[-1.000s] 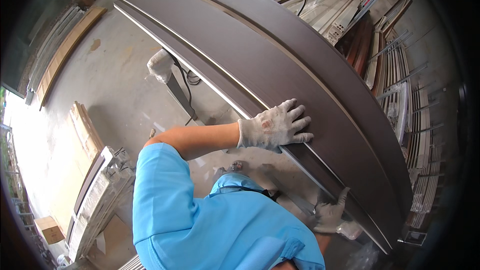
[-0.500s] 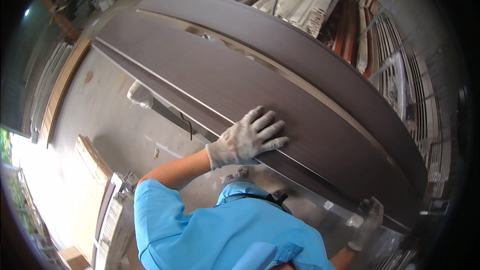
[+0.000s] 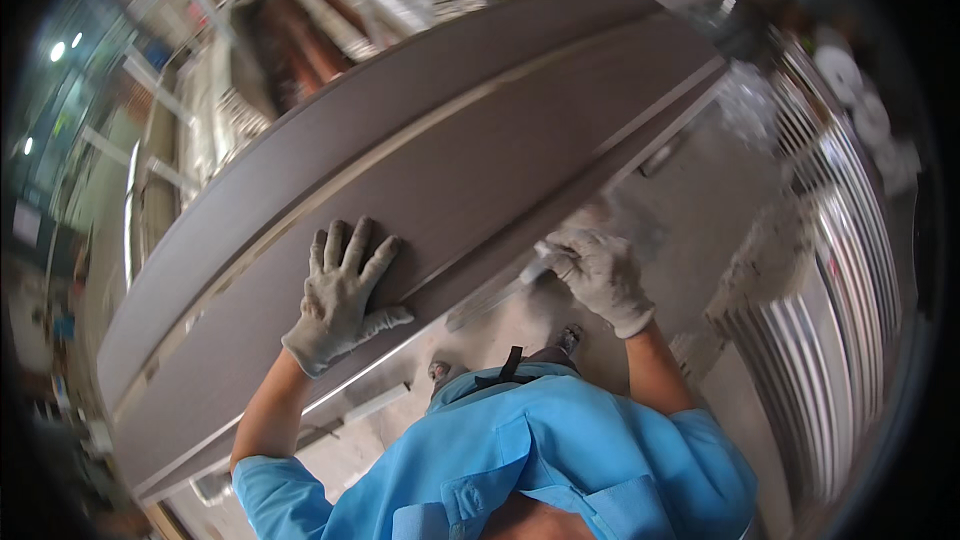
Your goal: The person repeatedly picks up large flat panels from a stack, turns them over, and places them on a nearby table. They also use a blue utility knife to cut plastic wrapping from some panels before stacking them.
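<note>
head-worn left fisheye | looks steeply down | blue shirt (image 3: 430, 470) near below | dark panel (image 3: 480, 185) farther off

I am looking into what seems to be a workshop or storage hall for building materials. Long dark-brown panels (image 3: 480, 180) are stretching across the middle, silvery strips (image 3: 800, 370) are standing stacked at the right, and pale lengths (image 3: 215, 125) are crowding reddish-brown ones (image 3: 310, 60) at upper left. A scuffed grey floor (image 3: 690, 220) is showing below; small lights (image 3: 57, 51) are glowing far off.
</note>
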Action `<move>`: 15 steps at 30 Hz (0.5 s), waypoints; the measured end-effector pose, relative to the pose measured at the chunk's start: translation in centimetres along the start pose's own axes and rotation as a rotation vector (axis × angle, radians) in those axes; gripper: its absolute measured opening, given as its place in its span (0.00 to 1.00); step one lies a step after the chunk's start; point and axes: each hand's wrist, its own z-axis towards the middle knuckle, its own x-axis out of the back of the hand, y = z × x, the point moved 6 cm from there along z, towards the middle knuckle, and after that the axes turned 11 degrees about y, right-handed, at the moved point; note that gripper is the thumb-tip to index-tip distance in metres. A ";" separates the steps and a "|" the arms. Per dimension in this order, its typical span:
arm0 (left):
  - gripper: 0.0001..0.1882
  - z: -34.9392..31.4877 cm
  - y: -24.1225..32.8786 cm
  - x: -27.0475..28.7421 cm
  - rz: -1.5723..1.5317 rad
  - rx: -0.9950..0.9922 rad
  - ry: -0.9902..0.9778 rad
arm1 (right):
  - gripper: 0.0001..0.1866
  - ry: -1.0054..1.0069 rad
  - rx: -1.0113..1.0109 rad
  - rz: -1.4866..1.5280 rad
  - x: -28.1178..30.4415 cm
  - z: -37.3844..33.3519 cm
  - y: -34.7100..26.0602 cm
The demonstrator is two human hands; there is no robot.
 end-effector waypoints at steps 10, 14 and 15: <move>0.42 35.4 19.3 -15.9 0.027 -0.348 0.048 | 0.14 -0.126 -0.533 -0.414 20.8 -13.0 23.2; 0.37 46.9 24.0 -20.3 0.023 -0.407 0.084 | 0.15 -0.045 -0.694 -0.446 25.8 -15.5 27.1; 0.37 49.7 25.4 -21.4 0.024 -0.417 0.091 | 0.14 -0.011 -0.715 -0.440 26.7 -15.7 28.0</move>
